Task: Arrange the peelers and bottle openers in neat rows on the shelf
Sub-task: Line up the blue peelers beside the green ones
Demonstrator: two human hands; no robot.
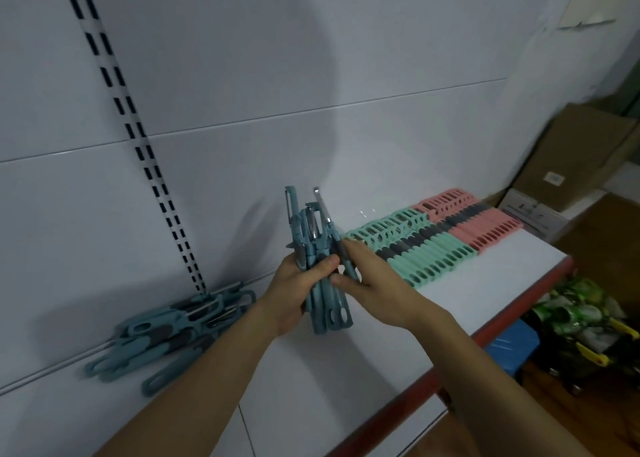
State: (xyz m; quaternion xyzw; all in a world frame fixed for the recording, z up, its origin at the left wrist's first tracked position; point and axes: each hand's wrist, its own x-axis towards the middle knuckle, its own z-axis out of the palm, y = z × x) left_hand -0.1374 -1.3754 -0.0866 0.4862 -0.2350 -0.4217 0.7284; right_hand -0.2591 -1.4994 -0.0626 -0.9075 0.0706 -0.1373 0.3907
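Observation:
My left hand (294, 293) grips a bunch of blue-grey peelers (313, 248), held upright above the white shelf (433, 297). With my right hand (363, 273) I pinch one peeler (334, 234) at the right side of that bunch, its metal blade pointing up. More blue-grey peelers (166, 332) are heaped loosely at the back left of the shelf. To the right, mint-green peelers (408, 245) and pink peelers (474, 217) lie in neat side-by-side rows.
The shelf has a red front edge (485, 332) and a slotted upright rail (138, 137) on the back panel. Cardboard boxes (575, 155) stand beyond the shelf's right end. Below on the floor are a blue crate (512, 345) and green-yellow packaged goods (585, 321).

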